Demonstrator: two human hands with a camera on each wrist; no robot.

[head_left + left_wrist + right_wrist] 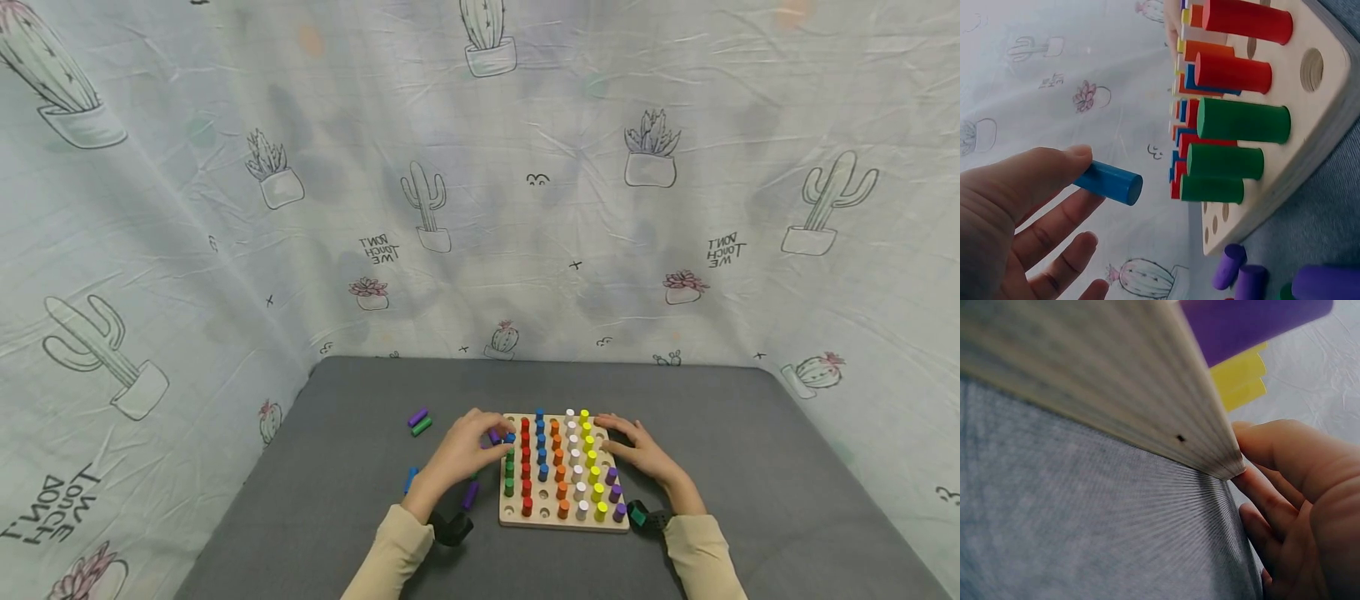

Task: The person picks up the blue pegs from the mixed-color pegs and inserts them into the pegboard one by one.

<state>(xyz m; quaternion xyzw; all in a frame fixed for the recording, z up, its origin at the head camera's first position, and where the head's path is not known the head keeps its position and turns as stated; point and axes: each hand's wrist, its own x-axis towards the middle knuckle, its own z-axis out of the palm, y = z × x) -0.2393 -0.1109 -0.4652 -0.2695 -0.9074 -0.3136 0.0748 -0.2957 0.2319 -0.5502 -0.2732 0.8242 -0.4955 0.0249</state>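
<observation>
My left hand pinches a blue peg between thumb and fingers, its other fingers spread loosely. The peg is held above the left column of a wooden pegboard, beside the green pegs. Columns of red pegs, blue pegs, orange pegs, white pegs and yellow pegs stand upright, with several purple pegs at the near right. My right hand holds the board's right edge near the far corner, thumb and index finger against it.
Left of the board, a loose purple peg and green peg lie on the grey table. Another blue peg and purple peg lie near my left wrist. A printed curtain surrounds the table.
</observation>
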